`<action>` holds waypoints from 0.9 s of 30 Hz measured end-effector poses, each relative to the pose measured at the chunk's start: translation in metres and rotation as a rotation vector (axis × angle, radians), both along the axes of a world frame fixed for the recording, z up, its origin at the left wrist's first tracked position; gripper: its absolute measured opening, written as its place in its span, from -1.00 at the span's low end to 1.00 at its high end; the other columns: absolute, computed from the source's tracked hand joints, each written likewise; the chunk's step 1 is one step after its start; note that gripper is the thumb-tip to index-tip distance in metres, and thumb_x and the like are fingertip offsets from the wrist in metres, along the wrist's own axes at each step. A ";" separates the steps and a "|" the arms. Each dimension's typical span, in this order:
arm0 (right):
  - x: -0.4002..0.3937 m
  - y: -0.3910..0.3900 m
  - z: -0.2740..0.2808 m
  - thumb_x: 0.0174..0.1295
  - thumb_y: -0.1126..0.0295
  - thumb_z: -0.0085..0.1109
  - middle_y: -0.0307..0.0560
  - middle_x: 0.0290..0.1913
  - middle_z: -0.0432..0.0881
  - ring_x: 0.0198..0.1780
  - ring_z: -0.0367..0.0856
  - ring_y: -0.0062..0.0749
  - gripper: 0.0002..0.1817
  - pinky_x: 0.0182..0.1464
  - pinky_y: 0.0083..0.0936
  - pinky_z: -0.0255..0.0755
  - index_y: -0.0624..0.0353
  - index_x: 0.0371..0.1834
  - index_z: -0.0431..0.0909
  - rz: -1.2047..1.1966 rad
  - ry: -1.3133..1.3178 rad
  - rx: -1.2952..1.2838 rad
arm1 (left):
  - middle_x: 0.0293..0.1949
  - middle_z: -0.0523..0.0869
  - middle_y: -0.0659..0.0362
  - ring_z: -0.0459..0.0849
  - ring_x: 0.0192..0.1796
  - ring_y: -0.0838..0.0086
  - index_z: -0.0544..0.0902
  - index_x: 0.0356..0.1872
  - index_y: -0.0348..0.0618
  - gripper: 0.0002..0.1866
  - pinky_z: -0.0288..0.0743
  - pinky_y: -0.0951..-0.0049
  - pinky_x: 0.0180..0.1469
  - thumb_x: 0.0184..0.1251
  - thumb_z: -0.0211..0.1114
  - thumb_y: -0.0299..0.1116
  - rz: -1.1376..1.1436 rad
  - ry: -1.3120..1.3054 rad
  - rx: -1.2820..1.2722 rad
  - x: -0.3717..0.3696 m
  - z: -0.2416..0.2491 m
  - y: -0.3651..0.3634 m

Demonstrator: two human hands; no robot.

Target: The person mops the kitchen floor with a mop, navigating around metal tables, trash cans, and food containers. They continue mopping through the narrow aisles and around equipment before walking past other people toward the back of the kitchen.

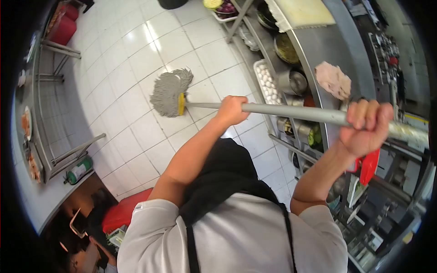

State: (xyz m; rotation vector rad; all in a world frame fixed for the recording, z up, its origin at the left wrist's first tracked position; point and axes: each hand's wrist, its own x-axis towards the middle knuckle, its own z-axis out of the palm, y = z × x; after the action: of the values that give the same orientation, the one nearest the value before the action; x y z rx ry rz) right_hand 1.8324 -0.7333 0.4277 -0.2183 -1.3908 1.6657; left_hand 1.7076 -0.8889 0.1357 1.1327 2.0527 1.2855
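Observation:
A mop with a long grey handle crosses the view from right to left. Its grey string head, with a yellow clamp, lies spread on the white tiled floor. My left hand is closed round the lower part of the handle, nearer the mop head. Farther up, close to the steel counter, my right hand wraps round the handle's upper part. The fingers of both hands are curled around it.
On the right a steel counter holds a crumpled cloth; pots and an egg tray sit on shelves below. At left stand a metal table and a green cylinder. Behind my left arm is a red container.

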 end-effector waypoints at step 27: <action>-0.039 -0.265 -0.239 0.22 0.47 0.27 -0.04 -0.22 0.76 -0.19 0.68 -0.46 -0.92 -0.08 -0.50 0.53 0.26 -0.32 0.69 0.723 -0.575 0.014 | -0.10 0.70 -0.03 0.65 0.04 0.01 0.65 -0.02 -0.13 -0.65 0.52 0.17 0.10 0.12 0.41 -0.41 0.920 0.211 -0.598 0.002 -0.139 -0.351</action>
State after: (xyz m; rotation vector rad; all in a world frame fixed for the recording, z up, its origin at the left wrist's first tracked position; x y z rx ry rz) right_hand 1.7939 -0.9984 0.1888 -0.2080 -2.0767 2.2910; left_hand 1.7097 -1.2395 -0.0029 0.0137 2.9792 0.7525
